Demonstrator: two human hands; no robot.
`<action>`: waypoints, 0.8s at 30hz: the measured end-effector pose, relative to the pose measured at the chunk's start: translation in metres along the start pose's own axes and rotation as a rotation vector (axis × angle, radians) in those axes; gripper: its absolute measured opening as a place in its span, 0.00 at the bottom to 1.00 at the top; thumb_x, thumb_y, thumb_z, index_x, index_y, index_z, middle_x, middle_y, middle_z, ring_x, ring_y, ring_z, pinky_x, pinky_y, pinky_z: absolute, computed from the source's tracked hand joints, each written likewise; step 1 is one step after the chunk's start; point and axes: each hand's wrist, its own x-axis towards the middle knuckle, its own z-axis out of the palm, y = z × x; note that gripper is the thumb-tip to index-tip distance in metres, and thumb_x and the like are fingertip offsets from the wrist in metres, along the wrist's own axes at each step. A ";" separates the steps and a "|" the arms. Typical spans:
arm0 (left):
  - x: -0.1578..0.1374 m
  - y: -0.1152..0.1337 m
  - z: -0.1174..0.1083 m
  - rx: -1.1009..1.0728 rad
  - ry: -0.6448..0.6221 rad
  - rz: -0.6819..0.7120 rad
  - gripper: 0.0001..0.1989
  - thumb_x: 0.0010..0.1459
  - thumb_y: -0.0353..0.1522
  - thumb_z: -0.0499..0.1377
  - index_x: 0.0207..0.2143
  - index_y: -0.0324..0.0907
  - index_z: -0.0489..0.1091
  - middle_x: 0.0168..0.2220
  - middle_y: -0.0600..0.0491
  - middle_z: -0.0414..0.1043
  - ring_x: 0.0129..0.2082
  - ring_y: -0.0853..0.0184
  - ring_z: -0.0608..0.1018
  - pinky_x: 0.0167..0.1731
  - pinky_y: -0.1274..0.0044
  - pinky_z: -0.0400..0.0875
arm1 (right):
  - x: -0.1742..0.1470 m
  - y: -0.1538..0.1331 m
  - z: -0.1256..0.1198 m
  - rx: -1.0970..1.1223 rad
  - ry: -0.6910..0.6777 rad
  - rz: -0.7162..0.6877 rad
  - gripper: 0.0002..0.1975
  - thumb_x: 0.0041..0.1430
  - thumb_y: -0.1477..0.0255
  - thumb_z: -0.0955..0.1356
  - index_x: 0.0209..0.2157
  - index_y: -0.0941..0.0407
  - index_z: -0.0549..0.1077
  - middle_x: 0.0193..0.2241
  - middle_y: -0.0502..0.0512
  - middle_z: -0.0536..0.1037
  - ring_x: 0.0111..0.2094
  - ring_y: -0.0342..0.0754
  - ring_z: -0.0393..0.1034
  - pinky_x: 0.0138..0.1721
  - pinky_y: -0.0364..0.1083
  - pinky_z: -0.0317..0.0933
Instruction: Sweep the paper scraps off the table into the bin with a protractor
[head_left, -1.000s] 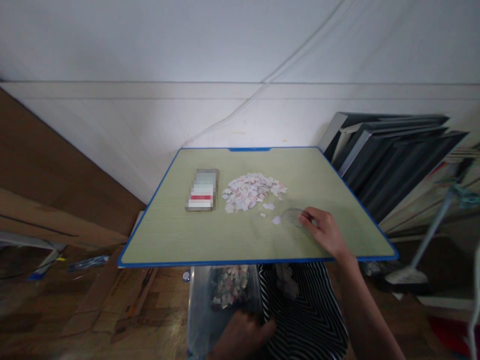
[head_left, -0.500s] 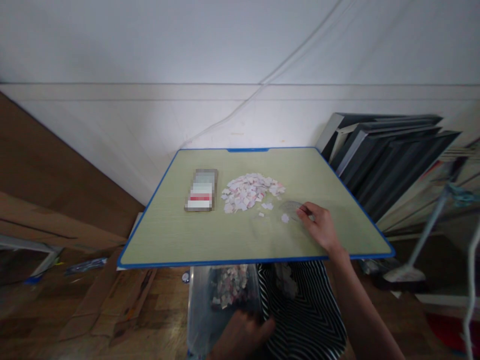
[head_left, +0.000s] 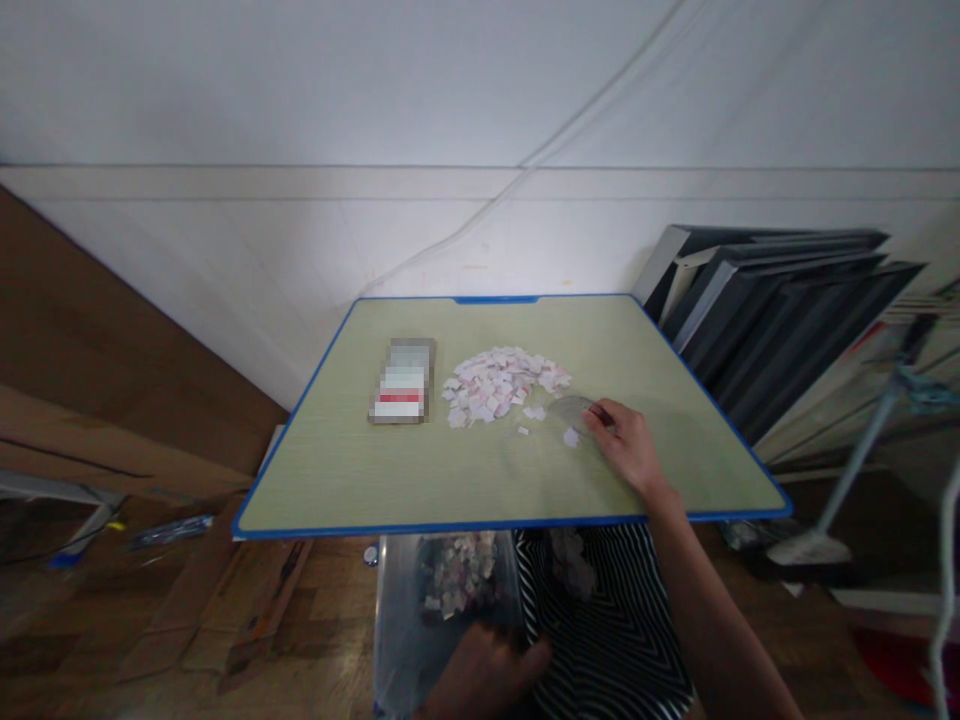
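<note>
Over the right part of the green tabletop [head_left: 322, 480], my right hand [head_left: 631, 447] pinches a thin, see-through round piece [head_left: 571, 409] at its near-right side. Just below it lies a small white paper scrap [head_left: 571, 437]. To the left is a loose heap of small white and pinkish paper scraps [head_left: 495, 385], with a few strays at its lower right. My left hand [head_left: 487, 668] is low, in front of the table edge, above a clear plastic bin [head_left: 397, 640]. It looks dark and blurred there, its thumb pointing right; its finger pose is unclear.
A phone-like object [head_left: 403, 380], pixelated, lies left of the heap. Scraps [head_left: 461, 575] fill part of the bin. Black-and-white striped cloth [head_left: 615, 630] covers my lap. Dark panels [head_left: 780, 310] lean at right near a broom [head_left: 810, 548]; cardboard [head_left: 112, 330] stands at left.
My right hand has shifted slightly left and up with the see-through piece, closer to the heap. My left hand has barely moved.
</note>
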 end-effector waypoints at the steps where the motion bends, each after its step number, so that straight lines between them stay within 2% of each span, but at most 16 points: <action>1: 0.000 0.000 0.000 -0.002 0.009 0.002 0.19 0.55 0.27 0.56 0.48 0.42 0.57 0.28 0.53 0.73 0.24 0.66 0.76 0.22 0.79 0.71 | 0.001 -0.001 0.001 -0.002 -0.011 -0.005 0.13 0.53 0.67 0.59 0.19 0.57 0.60 0.17 0.49 0.63 0.21 0.43 0.58 0.24 0.42 0.52; 5: 0.000 0.000 0.002 -0.009 0.045 0.010 0.18 0.54 0.26 0.57 0.46 0.41 0.58 0.29 0.53 0.73 0.25 0.66 0.76 0.23 0.79 0.71 | 0.002 -0.002 -0.003 -0.006 -0.081 -0.026 0.13 0.52 0.67 0.60 0.18 0.57 0.61 0.16 0.48 0.62 0.19 0.42 0.57 0.22 0.42 0.51; 10: 0.000 -0.001 0.006 0.000 0.047 0.007 0.17 0.54 0.25 0.56 0.47 0.41 0.58 0.27 0.53 0.72 0.23 0.66 0.75 0.20 0.79 0.71 | -0.001 0.003 -0.020 -0.015 -0.144 -0.030 0.13 0.51 0.67 0.60 0.17 0.57 0.62 0.14 0.48 0.63 0.18 0.41 0.58 0.21 0.41 0.50; 14: 0.000 -0.001 0.004 -0.016 0.034 0.013 0.18 0.54 0.26 0.56 0.47 0.41 0.57 0.29 0.52 0.73 0.25 0.65 0.76 0.22 0.79 0.71 | 0.000 0.001 -0.027 -0.028 -0.136 -0.029 0.13 0.51 0.67 0.60 0.17 0.57 0.62 0.15 0.48 0.63 0.19 0.42 0.58 0.22 0.41 0.51; 24: -0.001 -0.002 -0.001 -0.036 0.046 0.014 0.19 0.55 0.26 0.55 0.49 0.41 0.55 0.29 0.52 0.73 0.26 0.66 0.75 0.23 0.80 0.70 | 0.018 -0.011 0.013 -0.074 -0.138 -0.054 0.10 0.53 0.69 0.59 0.20 0.57 0.62 0.18 0.51 0.65 0.21 0.43 0.58 0.25 0.42 0.50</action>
